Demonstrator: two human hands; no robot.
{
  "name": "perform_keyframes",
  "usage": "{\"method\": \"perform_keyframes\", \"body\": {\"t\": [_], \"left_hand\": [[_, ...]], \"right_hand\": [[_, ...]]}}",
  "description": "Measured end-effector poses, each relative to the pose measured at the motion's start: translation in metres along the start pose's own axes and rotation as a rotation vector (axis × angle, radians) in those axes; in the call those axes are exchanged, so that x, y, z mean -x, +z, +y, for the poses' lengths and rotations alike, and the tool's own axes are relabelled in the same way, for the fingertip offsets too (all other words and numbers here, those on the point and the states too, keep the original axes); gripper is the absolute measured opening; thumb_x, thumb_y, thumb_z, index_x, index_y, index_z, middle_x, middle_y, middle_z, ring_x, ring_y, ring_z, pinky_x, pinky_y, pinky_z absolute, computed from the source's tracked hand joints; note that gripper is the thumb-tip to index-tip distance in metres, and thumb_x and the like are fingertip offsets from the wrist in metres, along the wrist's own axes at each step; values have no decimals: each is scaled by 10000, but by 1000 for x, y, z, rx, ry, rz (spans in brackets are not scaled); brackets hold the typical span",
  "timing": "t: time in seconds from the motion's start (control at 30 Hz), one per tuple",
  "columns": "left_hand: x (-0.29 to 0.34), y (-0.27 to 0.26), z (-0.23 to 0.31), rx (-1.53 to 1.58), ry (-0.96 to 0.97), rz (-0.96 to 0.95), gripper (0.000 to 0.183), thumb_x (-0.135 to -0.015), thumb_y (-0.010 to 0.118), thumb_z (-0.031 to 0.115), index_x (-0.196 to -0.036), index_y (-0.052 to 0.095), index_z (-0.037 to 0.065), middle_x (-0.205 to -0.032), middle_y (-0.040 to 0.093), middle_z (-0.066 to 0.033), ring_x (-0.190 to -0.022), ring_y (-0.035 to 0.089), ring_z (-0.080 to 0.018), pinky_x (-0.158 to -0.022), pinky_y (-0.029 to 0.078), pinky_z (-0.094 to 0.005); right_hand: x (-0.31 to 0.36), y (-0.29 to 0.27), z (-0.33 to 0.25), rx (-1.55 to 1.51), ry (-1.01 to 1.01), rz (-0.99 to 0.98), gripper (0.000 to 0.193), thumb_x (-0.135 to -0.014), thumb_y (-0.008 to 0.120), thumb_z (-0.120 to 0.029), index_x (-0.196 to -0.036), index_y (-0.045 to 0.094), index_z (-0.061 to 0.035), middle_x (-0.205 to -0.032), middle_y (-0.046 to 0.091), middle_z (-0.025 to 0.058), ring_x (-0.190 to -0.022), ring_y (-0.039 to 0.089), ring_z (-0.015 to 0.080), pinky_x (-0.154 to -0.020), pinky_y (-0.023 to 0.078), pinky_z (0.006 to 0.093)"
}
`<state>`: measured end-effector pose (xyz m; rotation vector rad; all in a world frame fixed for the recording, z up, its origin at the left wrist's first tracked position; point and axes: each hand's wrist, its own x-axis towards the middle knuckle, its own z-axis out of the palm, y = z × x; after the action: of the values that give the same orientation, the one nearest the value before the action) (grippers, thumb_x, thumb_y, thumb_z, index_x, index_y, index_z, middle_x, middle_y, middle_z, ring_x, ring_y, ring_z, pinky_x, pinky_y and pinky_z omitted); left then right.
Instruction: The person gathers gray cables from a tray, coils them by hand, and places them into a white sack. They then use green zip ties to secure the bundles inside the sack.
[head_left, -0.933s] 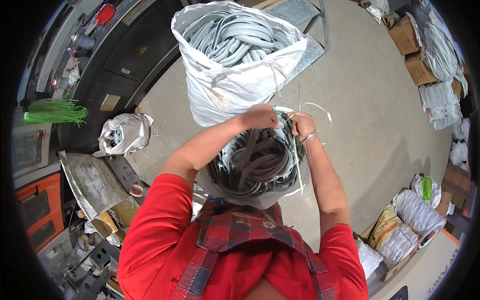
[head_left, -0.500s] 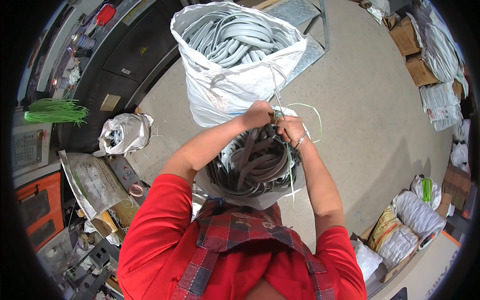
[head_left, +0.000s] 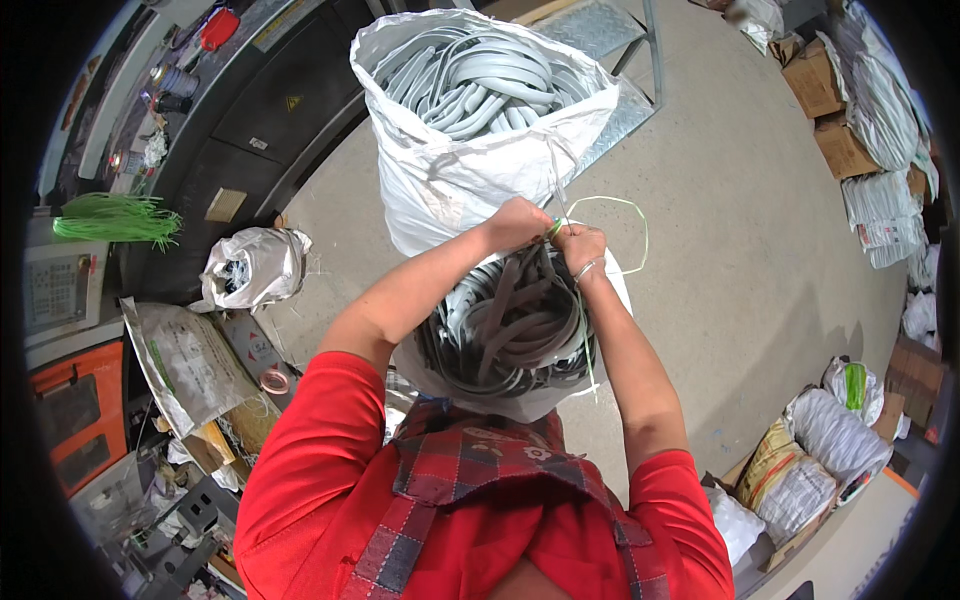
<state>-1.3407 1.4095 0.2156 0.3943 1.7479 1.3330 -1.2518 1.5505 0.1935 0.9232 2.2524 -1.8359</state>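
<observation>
A near bag (head_left: 535,406), pale and full of dark and grey flat rubbery strips (head_left: 505,330), stands in front of my body. Over its far rim, my left hand (head_left: 516,224) is closed on a thin green plastic cord (head_left: 643,225). Close beside it, my right hand (head_left: 582,248), with a bracelet at the wrist, pinches the same cord. The cord loops out to the right, and a loose end hangs down the bag's right side. What lies between the fingertips is mostly hidden. Just beyond stands a large white sack (head_left: 450,190) of coiled light-grey strips (head_left: 490,85).
Metal steps (head_left: 625,115) stand behind the large sack. At left are a dark machine cabinet (head_left: 270,100), a bunch of green cords (head_left: 115,220) and a small white sack (head_left: 255,268). Boxes (head_left: 812,80) and wrapped bundles (head_left: 835,435) line the right side.
Both hands stay close together at the bag's far rim. My right hand has turned slightly and its fingers have closed in toward the left hand. The green loop has shifted a little right.
</observation>
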Motion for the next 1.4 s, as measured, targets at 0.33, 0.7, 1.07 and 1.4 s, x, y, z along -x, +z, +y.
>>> {"method": "perform_keyframes", "body": {"t": [0.33,0.7,1.07,1.4], "left_hand": [[-3,4,3,-74,7,158,62,-721,621,30,-739,672,0,-635,610,-35,-554,556,-120,-527,444,-240],[-14,-1,-15,-901,19,460,166,-691,511,94,-746,660,46,-808,631,-204,-770,605,-378,-680,479,-441],[98,34,4,-311,514,656,148,-848,521,142,-933,603,54,-827,610,-176,-728,605,-312,-676,481,-386],[225,163,-60,-629,318,-167,612,-703,691,159,-1199,387,-30,-1072,514,-259,-877,570,-409,-720,471,-439]], "right_hand": [[-10,5,20,-71,-85,-91,128,-785,603,-84,-780,682,16,-614,606,22,-545,493,67,-514,401,249],[63,-64,2,122,152,-6,146,-782,509,-14,-735,646,0,-551,531,14,-446,430,85,-423,316,241],[247,-165,-113,46,-120,484,413,-922,472,-358,-1110,592,-11,-582,323,-85,-502,292,26,-440,246,206],[502,-132,-163,-496,-570,524,316,-971,387,-245,-1155,487,-8,-510,264,-39,-399,212,38,-335,187,201]]}}
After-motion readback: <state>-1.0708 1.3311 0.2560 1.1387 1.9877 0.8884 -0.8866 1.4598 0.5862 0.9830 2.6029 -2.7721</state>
